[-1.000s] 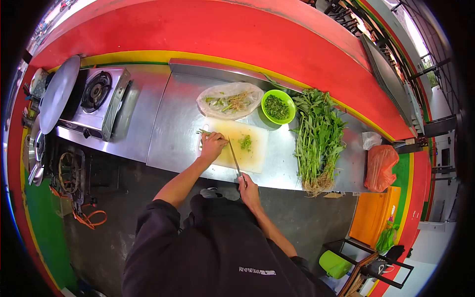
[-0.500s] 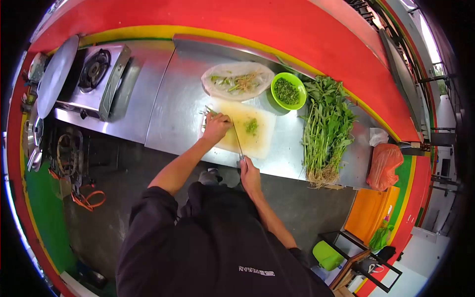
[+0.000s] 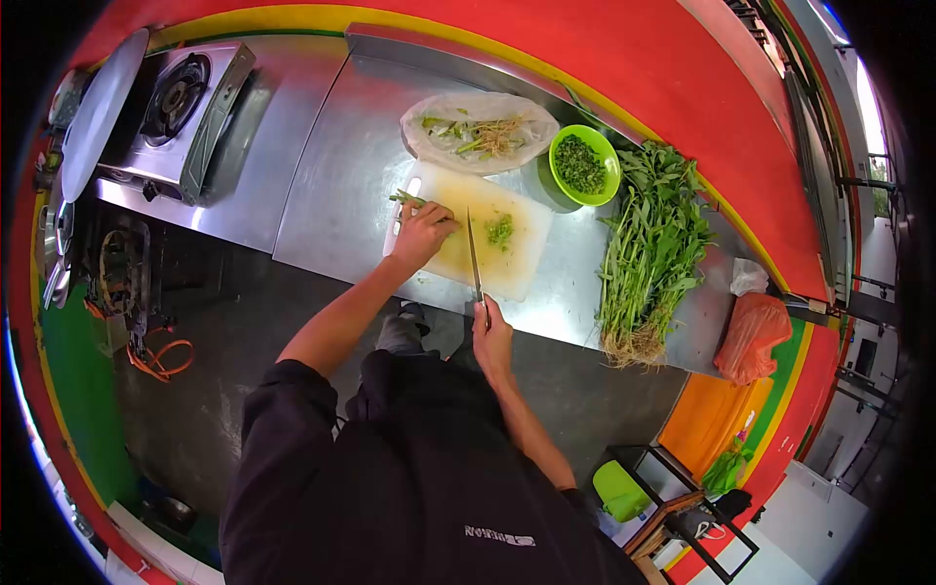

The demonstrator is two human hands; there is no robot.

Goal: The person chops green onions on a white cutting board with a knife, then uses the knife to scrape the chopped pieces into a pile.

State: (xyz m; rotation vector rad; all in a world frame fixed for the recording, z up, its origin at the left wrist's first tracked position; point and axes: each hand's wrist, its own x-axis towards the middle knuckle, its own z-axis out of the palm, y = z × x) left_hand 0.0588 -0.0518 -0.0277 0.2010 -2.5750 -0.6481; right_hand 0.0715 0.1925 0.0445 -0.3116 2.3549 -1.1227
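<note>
My left hand is closed over a bunch of green stems on the left part of the white cutting board; the stem ends stick out past its far side. My right hand grips a knife by the handle at the board's near edge. The blade points away from me and stands a little to the right of my left fingers. Right of the blade lies a small heap of chopped greens. Beyond the board are a plastic bag with rooted trimmings and a green bowl of chopped leaves.
A large bundle of leafy greens with roots lies on the steel counter to the right. Past it sits an orange plastic bag. A gas stove stands at the left, and a red wall runs behind.
The blade has shifted slightly right, leaving a gap from my left fingers. My left hand still holds the stems, which now show closer together. The whole view has tilted a little.
</note>
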